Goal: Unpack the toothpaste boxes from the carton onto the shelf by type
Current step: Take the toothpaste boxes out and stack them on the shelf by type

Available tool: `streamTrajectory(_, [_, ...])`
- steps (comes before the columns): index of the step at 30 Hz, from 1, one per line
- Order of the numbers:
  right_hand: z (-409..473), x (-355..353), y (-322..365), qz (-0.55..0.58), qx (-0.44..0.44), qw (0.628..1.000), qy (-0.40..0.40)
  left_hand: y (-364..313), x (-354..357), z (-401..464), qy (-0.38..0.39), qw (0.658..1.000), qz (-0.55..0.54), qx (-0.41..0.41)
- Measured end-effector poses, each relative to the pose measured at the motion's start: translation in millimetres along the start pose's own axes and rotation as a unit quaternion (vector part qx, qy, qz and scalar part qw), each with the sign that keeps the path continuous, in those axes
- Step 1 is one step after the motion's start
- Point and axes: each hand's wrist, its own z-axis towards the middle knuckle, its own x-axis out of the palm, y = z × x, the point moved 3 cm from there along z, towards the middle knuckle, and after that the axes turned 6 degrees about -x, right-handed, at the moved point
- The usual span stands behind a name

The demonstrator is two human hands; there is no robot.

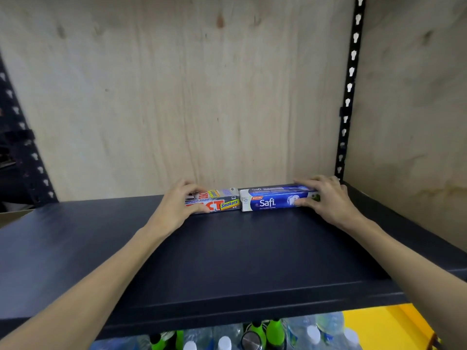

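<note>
Bottles (255,334) with white and green caps crowded the lower middle of the frame, nearest the camera, on the level under the shelf. Behind everything a pale plywood panel (202,97) filled the upper frame, with a black slotted upright (350,79) at the upper right. Below it the dark shelf (227,253) spread across the middle of the frame, bare apart from two toothpaste boxes lying end to end at its back edge against the panel.

Near the frame's centre the left hand (177,205) had its fingers curled over the top of the silver box (222,200) and its thumb on the front face. Just right of it, the right hand (326,198) gripped the far end of the blue box (270,200) the same way. The two boxes touched at their inner ends.

Judging by this, the step in hand was setting down one box of each type to begin two groups. The carton was not in view. The next move would likely call for letting go and fetching more, keeping silver to the left and blue to the right.
</note>
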Motion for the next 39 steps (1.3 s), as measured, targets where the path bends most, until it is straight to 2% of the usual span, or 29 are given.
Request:
streamTrajectory(6, [26.5,9.6,-30.6,0.047,0.028,0.998,-0.032,-1.3,23.2,34.7,-0.010,1.000,0.006,0.013])
streamTrajectory(13, [50.5,19.7,-53.0,0.056,0.066,0.995,-0.040,0.2,44.5,63.8,-0.082,0.992,0.078,0.058])
streamTrajectory(27, [65.4,24.0,-54.4,0.041,0.072,0.995,-0.058,9.3,50.6,75.9,-0.118,0.991,0.055,-0.010])
streamTrajectory(37, [43.3,13.1,-33.3,-0.010,0.025,0.997,-0.070,13.9,40.0,60.7,-0.118,0.988,-0.065,-0.072])
streamTrajectory(39, [35.6,11.1,-24.4,-0.020,0.012,0.998,-0.067,10.8,37.0,53.3,-0.125,0.987,-0.062,-0.074])
